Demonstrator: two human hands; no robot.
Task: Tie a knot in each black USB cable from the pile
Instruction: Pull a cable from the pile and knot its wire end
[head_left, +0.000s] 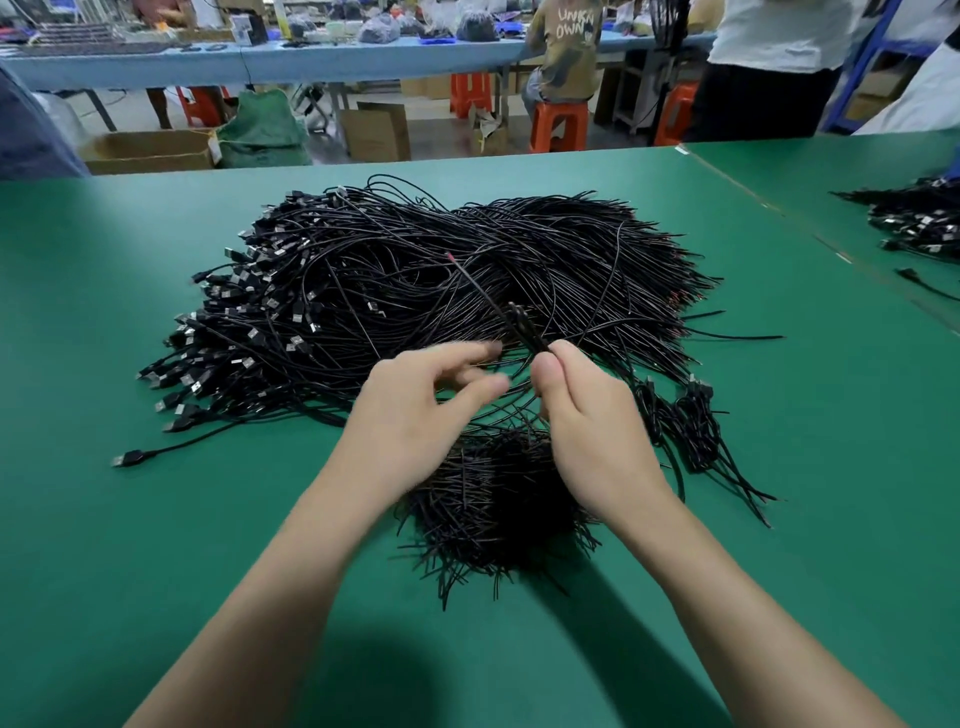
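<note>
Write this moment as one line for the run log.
right hand: pinches cable, end raised | left hand: open, beside it | pile: on green table

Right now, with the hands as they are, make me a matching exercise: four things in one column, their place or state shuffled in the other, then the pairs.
Things:
1. right hand
2. left hand
3. large cable pile
4. orange stool with a person seated on it

Place or state:
A. on the floor beyond the green table
B. fingers loosely spread, gripping nothing
C. pinches one cable that sticks up
D. lies on the table ahead of both hands

Pairs: 1-C, 2-B, 3-D, 4-A
</note>
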